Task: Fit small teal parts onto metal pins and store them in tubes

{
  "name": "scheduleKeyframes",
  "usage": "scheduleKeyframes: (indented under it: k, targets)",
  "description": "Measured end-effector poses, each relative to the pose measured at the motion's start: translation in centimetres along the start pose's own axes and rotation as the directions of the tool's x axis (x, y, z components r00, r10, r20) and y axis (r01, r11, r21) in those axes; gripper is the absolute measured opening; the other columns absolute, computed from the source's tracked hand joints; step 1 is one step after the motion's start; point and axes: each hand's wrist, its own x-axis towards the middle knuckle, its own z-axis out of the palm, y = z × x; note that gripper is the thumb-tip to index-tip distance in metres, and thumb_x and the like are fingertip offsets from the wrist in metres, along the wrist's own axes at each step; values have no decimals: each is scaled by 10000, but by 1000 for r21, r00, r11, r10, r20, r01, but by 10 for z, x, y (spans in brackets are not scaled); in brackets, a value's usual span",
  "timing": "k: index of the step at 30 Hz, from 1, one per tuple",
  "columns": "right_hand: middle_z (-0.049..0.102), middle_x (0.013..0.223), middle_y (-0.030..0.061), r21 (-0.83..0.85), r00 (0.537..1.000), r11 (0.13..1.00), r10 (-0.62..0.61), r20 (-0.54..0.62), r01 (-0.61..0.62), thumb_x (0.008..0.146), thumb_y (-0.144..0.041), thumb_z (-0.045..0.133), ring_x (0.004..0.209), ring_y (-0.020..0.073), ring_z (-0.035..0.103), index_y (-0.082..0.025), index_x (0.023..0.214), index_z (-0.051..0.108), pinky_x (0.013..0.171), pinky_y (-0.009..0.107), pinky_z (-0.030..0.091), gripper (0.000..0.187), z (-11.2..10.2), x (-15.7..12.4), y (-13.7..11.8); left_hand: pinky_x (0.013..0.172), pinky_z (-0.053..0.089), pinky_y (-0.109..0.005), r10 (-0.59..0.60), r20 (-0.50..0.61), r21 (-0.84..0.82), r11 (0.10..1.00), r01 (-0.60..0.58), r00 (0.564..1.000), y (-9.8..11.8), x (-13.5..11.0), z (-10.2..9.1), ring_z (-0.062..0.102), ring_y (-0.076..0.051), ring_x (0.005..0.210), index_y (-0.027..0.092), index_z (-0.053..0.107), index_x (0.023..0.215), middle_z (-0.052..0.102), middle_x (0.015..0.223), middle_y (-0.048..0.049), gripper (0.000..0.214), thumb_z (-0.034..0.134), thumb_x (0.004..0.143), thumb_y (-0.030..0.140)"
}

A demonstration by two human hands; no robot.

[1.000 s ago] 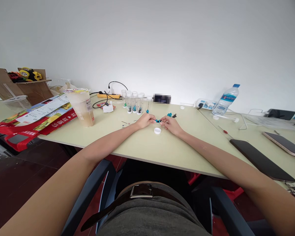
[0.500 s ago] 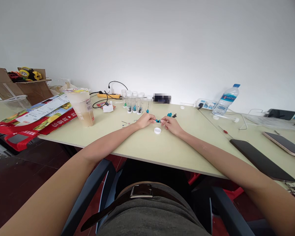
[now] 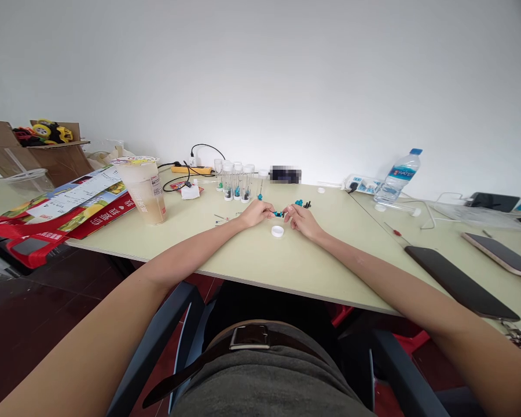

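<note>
Both my hands rest on the pale table (image 3: 260, 260), far out in front of me. My left hand (image 3: 255, 214) and my right hand (image 3: 301, 220) pinch the two ends of a small blue and black piece (image 3: 279, 214) between their fingertips. A white round cap (image 3: 277, 231) lies just in front of my hands. More small blue and black pieces (image 3: 301, 204) lie just behind my right hand. A row of clear tubes with white caps (image 3: 237, 180) stands behind my left hand.
A tall drink cup (image 3: 145, 188) stands left, by red and yellow packaging (image 3: 61, 211). Cardboard boxes (image 3: 35, 147) sit far left. At right are a water bottle (image 3: 397, 176), a small screwdriver (image 3: 395, 230) and dark phones (image 3: 460, 284). Power strips and cables run along the wall.
</note>
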Motion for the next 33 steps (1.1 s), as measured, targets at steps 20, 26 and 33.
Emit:
scheduleKeyframes:
  k: [20,26,33]
  targets:
    - [600,756,37,36,1000,999,12,-6,-12,848,-619,267,458,77,463,-175,885,564,430,214,374,535,0,0,-1,657,407,-222,6,0,10,1000,-6,1000,2,0,0,546,-110,626,123,653,728,635,655,-20,152,512,762,170]
    - [607,751,44,35,1000,999,18,-9,-18,830,-648,259,460,82,465,-175,867,563,431,215,375,563,0,0,0,655,410,-223,10,2,8,1000,-10,1000,1,0,-1,547,-110,620,126,650,726,634,651,-18,151,512,765,173]
    - [607,744,43,29,1000,999,16,-14,-16,819,-662,259,459,89,468,-179,885,570,434,221,377,579,1,1,1,654,406,-223,7,5,14,1000,-7,1000,1,0,-1,549,-109,618,124,650,719,635,644,-17,159,508,767,179]
